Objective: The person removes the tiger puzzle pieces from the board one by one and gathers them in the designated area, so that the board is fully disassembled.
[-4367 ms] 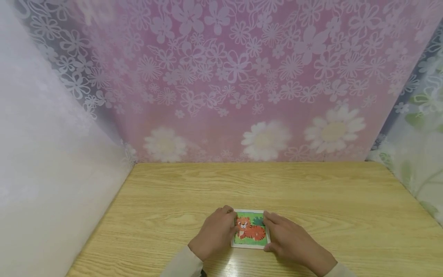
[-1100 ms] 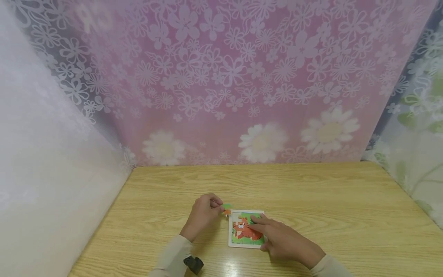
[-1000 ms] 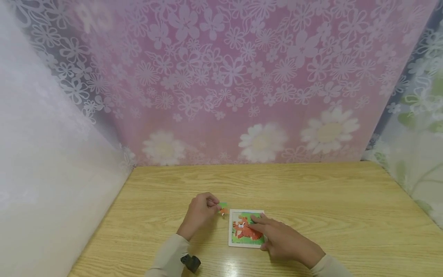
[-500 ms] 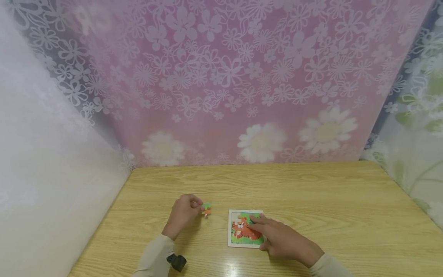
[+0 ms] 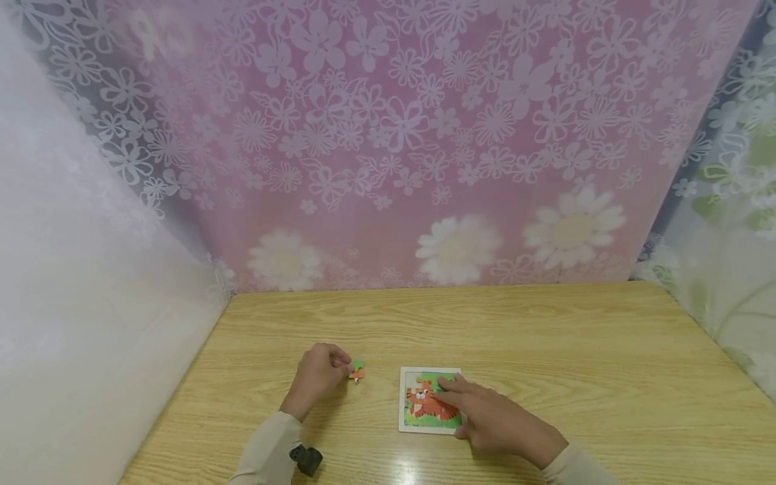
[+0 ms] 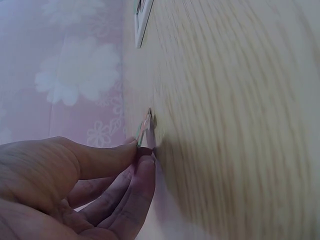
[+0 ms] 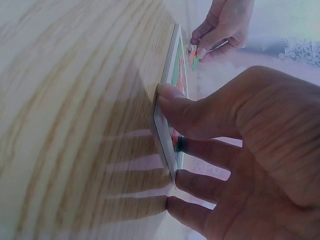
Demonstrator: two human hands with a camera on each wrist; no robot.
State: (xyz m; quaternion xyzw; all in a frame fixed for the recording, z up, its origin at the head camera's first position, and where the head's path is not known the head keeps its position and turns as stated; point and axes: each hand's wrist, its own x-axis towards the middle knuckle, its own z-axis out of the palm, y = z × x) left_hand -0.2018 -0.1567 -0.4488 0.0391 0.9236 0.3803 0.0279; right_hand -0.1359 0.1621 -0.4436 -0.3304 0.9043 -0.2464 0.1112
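A tiger jigsaw puzzle in a white frame (image 5: 401, 406) lies flat on the wooden table. Its upper left corner has a gap showing the bare tray. My left hand (image 5: 316, 378) pinches a green and orange puzzle piece (image 5: 358, 369) between thumb and fingers, to the left of the frame. In the left wrist view the piece (image 6: 144, 129) is seen edge-on, close to the tabletop. My right hand (image 5: 502, 419) holds the frame's right side. The right wrist view shows its thumb on the frame's edge (image 7: 161, 131) and a finger on the picture.
The wooden table (image 5: 545, 337) extends around both hands. A pink flowered curtain (image 5: 388, 168) stands behind it, with pale sheets on the left and right sides. A small black device (image 5: 306, 461) is strapped at the left sleeve.
The left hand has taken the piece out of the puzzle's upper left corner, carried it leftward and lowered it slightly. The right hand has stayed at the frame, a finger now over the picture.
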